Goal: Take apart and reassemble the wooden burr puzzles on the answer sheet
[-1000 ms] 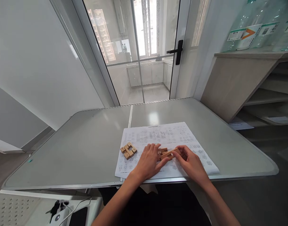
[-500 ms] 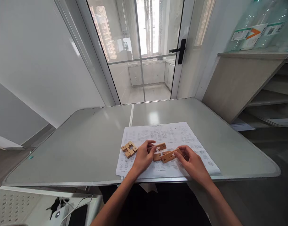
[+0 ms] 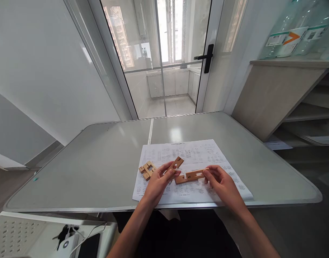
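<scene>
My left hand (image 3: 161, 181) is closed on a notched wooden puzzle piece (image 3: 178, 162) with a dark mark near its end, tilted up toward the right. Between thumb and fingers, my right hand (image 3: 219, 181) grips the right end of a slotted wooden puzzle piece (image 3: 192, 175) marked "2". Partly under that one, a further notched wooden piece (image 3: 180, 180) lies on the printed sheets. Just left of my left hand rests a small cluster of interlocked wooden pieces (image 3: 146, 170), its right side partly hidden by my fingers.
Printed paper sheets (image 3: 191, 147) with small diagrams lie on the grey table (image 3: 99, 168). Below the table's left front, a white tray (image 3: 32, 229) holds a black phone (image 3: 89, 247), keys and a cabled white device. A shelf unit (image 3: 277, 93) with large bottles stands at right.
My left hand has turned its piece from nearly level to a steep upward tilt and shifted slightly left. The piece in my right hand has moved up a little and lies flatter.
</scene>
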{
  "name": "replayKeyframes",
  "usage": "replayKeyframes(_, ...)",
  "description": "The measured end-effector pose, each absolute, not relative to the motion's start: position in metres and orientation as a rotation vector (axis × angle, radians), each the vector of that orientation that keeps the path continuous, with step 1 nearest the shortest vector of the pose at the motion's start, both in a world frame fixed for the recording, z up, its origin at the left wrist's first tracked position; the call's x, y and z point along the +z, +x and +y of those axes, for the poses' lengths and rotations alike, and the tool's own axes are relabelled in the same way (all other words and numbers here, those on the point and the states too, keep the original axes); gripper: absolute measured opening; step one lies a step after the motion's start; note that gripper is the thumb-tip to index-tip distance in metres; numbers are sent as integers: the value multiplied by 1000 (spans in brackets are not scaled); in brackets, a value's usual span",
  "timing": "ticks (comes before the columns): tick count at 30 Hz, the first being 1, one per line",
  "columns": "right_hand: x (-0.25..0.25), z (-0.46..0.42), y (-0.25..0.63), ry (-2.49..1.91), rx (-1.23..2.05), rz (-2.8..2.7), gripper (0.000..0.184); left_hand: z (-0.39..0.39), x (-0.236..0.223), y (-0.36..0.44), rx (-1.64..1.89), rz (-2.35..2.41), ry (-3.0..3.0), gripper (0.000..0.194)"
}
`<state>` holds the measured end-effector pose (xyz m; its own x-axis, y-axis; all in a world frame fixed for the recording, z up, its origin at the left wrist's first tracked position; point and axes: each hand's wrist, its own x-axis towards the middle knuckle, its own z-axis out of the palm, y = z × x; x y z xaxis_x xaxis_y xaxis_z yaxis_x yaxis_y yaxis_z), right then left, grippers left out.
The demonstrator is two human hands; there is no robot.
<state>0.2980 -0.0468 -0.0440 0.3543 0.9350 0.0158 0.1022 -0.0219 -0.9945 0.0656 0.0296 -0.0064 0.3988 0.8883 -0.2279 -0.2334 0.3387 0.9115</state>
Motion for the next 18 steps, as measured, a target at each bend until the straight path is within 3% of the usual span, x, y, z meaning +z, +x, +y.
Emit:
replayKeyframes(10, -25, -49, 270, -1154, 1186, -620, 48, 3, -10, 70, 849, 839, 976, 46)
replayKeyframes(18, -36, -52, 242, -1147, 1036, -715, 47, -5, -15, 78, 882, 886, 1112, 49)
